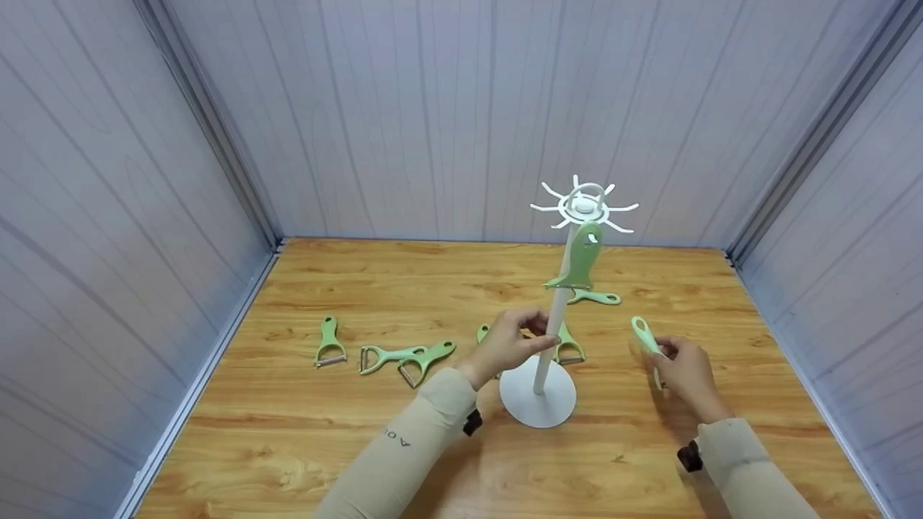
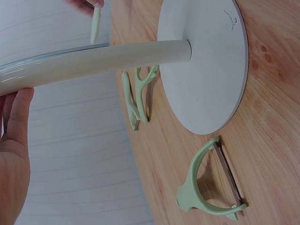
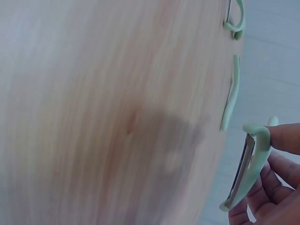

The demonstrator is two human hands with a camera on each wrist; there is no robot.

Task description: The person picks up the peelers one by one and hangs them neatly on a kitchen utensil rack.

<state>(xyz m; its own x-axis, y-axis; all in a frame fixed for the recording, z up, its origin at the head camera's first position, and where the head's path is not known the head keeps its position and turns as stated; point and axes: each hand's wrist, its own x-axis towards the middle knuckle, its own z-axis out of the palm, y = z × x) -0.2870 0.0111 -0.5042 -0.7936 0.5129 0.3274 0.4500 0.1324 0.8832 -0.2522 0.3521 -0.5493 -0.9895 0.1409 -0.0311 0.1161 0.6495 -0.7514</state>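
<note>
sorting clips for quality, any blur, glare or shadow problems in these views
Right wrist: the table looks soft and smeared, with a pale haze at upper left and a blurry shadow, while the held peeler is clearer; left wrist: shiny streaks on the pole; head: fairly even light, with a soft shadow beside the right sleeve.

- The head view is bright and evenly lit, with soft shadows on the tabletop beside the left sleeve and right sleeve.
- The back wall takes a cool bluish cast.
- In the left wrist view, glossy streaks shine on the pole.
- In the right wrist view, the wood grain is blurred, pale glare washes the upper left, and a smudgy shadow darkens the middle.
</note>
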